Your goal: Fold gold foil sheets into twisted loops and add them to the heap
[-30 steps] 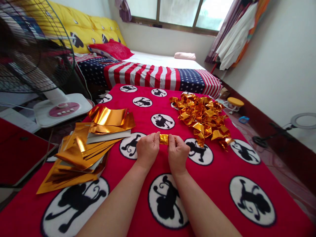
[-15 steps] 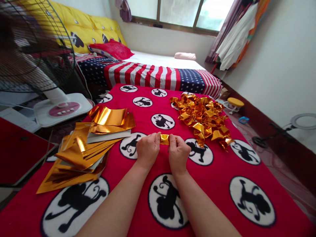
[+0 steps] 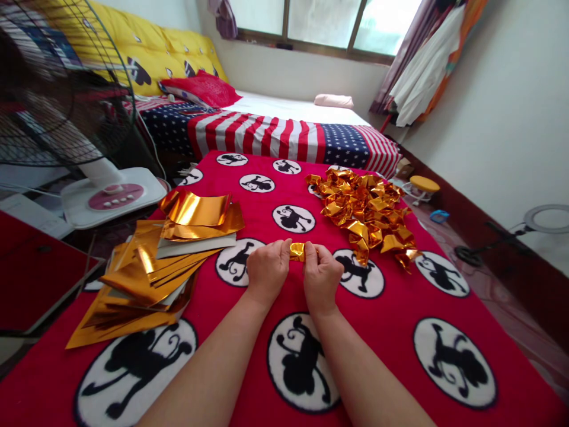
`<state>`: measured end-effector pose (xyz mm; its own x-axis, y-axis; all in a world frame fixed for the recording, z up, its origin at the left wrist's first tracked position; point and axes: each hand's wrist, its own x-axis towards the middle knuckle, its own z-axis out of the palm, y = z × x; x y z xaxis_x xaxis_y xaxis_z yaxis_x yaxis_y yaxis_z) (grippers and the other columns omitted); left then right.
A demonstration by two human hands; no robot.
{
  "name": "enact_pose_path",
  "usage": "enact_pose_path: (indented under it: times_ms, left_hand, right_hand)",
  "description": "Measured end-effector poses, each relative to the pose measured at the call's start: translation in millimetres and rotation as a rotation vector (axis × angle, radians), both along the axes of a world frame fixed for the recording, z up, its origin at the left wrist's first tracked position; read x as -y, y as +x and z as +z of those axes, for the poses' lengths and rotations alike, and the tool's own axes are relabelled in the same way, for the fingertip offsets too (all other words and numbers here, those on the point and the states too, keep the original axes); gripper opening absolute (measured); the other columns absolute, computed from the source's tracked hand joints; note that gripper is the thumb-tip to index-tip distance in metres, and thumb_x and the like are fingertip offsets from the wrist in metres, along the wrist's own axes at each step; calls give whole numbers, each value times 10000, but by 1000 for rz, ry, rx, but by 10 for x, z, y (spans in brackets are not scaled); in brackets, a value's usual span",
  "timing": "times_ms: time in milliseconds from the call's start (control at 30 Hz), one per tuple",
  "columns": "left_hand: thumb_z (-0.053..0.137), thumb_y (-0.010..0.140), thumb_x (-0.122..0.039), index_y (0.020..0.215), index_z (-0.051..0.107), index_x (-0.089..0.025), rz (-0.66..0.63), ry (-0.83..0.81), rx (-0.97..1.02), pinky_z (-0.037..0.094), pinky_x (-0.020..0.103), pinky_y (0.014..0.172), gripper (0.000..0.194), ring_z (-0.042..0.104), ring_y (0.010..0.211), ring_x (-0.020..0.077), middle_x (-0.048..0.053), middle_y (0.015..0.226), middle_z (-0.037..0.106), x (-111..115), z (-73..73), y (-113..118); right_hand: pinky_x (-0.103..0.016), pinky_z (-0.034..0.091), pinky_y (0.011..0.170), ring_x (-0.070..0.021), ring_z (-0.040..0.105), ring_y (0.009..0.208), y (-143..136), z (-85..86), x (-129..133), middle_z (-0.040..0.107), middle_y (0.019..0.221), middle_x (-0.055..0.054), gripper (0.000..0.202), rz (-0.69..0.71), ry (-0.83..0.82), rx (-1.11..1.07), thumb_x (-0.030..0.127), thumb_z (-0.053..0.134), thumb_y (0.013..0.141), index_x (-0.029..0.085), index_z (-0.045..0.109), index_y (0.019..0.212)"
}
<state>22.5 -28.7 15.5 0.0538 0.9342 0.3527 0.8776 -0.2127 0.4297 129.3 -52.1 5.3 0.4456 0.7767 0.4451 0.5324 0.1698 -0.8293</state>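
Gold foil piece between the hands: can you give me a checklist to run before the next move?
1. Left hand gripping one end of the gold foil piece: ok.
2. Right hand gripping the other end: ok.
3. Shaped foil pile clear of the right hand: ok.
4. Gold sheets squarely stacked: not ok, fanned unevenly.
5. Covered ends untorn: cannot tell, hands hide them.

Legible text, brands, labels and numbers: none. Electric fan (image 3: 101, 174), white base (image 3: 76, 204) with pink control panel (image 3: 127, 193): any marks about the buttons (image 3: 114, 204) too small to read. White papers (image 3: 38, 214), at left beside the fan base: any print too indistinct to read. Small blue article (image 3: 439, 216), floor, right: any lettering likewise unreadable.
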Motion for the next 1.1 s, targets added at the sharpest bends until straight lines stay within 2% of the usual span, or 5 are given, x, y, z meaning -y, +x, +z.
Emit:
enact_pose_path:
  times_ms: [333, 733, 1100]
  left_hand:
    - [340, 978, -423, 728, 675, -188, 91, -23, 73, 238, 292, 569, 479, 585, 604, 167, 78, 693, 704, 8, 53, -22]
    - [341, 981, -411, 727, 674, -187, 32, 7, 14, 222, 303, 560, 474, 575, 572, 161, 68, 684, 706, 19, 16, 5]
    - [338, 983, -410, 718, 670, -180, 38, 11, -2, 213, 302, 557, 482, 576, 571, 157, 65, 680, 708, 14, 12, 12]
  right_hand:
    - [-237, 349, 530, -117, 469, 504, 5, 16, -8, 602, 591, -2, 368, -19, 16, 16, 411, 470, 932, 160, 653, 735]
    - [-229, 327, 526, -98, 424, 496, 6, 5, -8, 534, 553, 21, 385, -8, 16, 13, 391, 444, 942, 160, 617, 687]
    - [-230, 334, 534, -102, 457, 507, 9, -26, -12, 596, 597, -2, 361, -6, 22, 29, 374, 462, 942, 150, 650, 731]
